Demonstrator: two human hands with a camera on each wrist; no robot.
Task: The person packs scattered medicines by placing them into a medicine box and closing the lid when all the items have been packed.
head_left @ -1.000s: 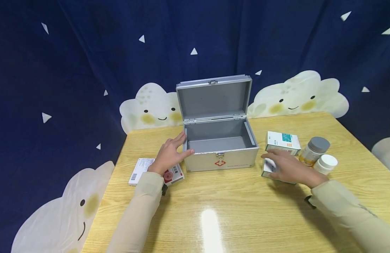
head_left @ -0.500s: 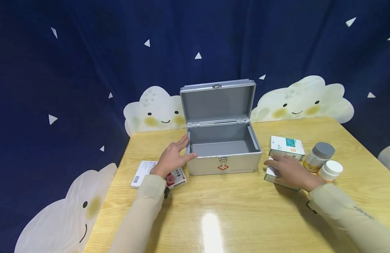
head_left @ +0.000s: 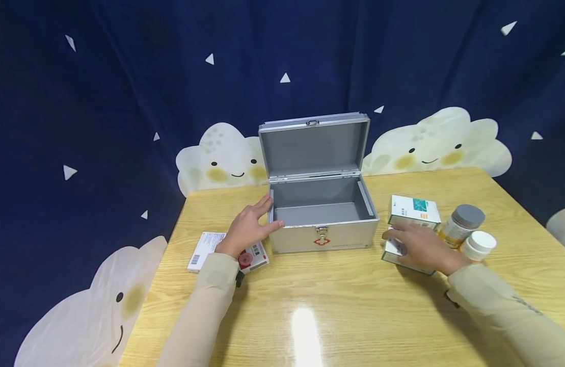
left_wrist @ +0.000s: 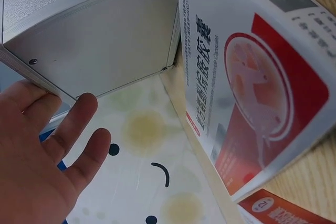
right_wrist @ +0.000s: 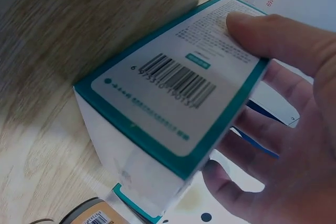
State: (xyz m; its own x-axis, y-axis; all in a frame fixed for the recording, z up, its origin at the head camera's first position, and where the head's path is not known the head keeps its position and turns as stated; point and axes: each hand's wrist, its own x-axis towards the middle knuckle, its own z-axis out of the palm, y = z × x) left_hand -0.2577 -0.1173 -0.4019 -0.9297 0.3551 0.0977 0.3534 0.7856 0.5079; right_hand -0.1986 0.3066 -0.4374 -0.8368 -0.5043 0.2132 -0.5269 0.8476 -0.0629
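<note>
A silver first-aid case (head_left: 291,241) with a red cross stands with its lid raised and its grey inside showing. The fingers of my left hand (head_left: 247,232) lie spread at the case's left rim, thumb over the front corner. On the right, my right hand (head_left: 422,250) grips a white medicine box with a teal border (right_wrist: 157,103), thumb on the barcode side and fingers behind it. In the head view that hand hides most of this box. A second white-and-teal medicine box (head_left: 412,210) lies just behind it.
A grey-lidded bottle (head_left: 465,219) and a white-capped bottle (head_left: 479,245) stand right of the right hand. Under the left wrist lie a red-and-white medicine box (head_left: 254,256) and a white box with a barcode (head_left: 204,252), on the wooden table (head_left: 355,306).
My right hand has settled lower onto the front white-and-teal box and closed around it. The left hand stays at the case's rim. The head view has shifted slightly.
</note>
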